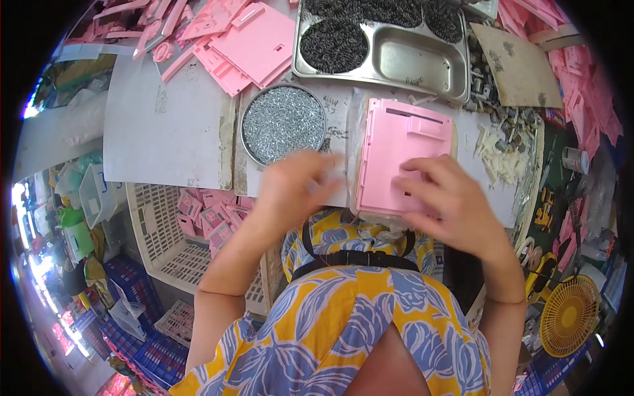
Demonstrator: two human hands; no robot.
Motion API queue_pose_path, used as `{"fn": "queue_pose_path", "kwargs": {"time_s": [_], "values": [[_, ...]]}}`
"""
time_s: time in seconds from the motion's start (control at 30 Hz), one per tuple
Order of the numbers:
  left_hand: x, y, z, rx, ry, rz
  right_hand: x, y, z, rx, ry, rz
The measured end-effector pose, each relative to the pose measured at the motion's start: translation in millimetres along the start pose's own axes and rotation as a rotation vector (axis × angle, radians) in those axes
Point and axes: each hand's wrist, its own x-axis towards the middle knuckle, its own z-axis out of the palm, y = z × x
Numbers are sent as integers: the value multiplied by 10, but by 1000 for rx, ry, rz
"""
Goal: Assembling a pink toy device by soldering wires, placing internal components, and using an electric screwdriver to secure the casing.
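Note:
A pink plastic panel (396, 148) with a long slot and a small raised box lies on the table right in front of me, on a pad with clear plastic film at its left edge. My right hand (452, 204) is over the panel's lower right part, fingers spread and bent, the tips at its surface. Smeared by motion, my left hand (296, 188) hovers between the panel and a round tin of small silvery screws (284, 125); whether its fingers hold anything is not visible.
A steel tray (419, 56) with dark springs in its compartments stands at the back. Pink panels (254, 43) are heaped back left. White plastic bits (502, 155) and metal parts (485, 89) lie to the right. A plastic crate (175, 228) of pink pieces stands below left.

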Motion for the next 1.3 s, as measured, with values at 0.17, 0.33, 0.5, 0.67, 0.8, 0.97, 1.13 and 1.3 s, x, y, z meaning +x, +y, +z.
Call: {"fn": "queue_pose_path", "kwargs": {"time_s": [0.17, 0.33, 0.5, 0.67, 0.8, 0.97, 1.13, 1.3], "values": [[296, -365, -325, 492, 154, 70, 669, 751, -931, 166, 1009, -13], [397, -412, -291, 517, 262, 69, 1557, 960, -1191, 715, 644, -56], [445, -527, -370, 586, 267, 62, 1499, 528, -986, 632, 501, 138], [470, -479, -346, 462, 272, 39, 1028, 577, -663, 989, 336, 42], [374, -67, -53, 221, 260, 230, 650, 260, -408, 992, 438, -26], [295, 419, 431, 13, 178, 574, 285, -312, -307, 1287, 494, -105], [355, 498, 574, -63, 123, 666, 118, -418, -342, 1266, 540, -71], [412, 497, 595, -111, 111, 682, 119, -400, -334, 1267, 541, -85]]}}
